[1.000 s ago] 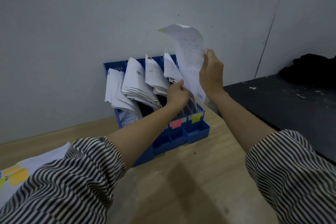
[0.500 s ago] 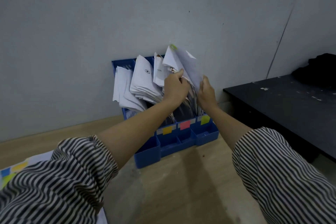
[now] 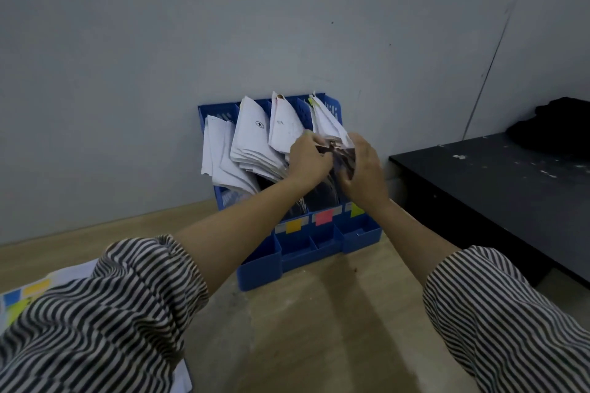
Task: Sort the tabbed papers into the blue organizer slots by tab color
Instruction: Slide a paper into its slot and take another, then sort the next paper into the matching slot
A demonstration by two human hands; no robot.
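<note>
A blue organizer (image 3: 261, 268) stands against the grey wall, its slots full of white papers that lean left. Orange (image 3: 293, 226), pink (image 3: 324, 217) and green (image 3: 356, 209) labels mark its front. The rightmost stack (image 3: 325, 120) carries a green tab at its top. My left hand (image 3: 308, 158) grips the left side of that stack's lower part. My right hand (image 3: 364, 169) curls round the same stack from the right. Both hands hide the stack's bottom.
More tabbed papers (image 3: 28, 293) with blue, yellow and green tabs lie at the left edge, partly under my striped sleeve. A black table (image 3: 498, 182) stands to the right with a dark cloth (image 3: 562, 124) on it. The organizer rests on a wooden surface (image 3: 319, 329).
The sheet my right hand held up high has come down into the rightmost slot. Both hands now close round that stack. The view shifted so the organizer sits further right.
</note>
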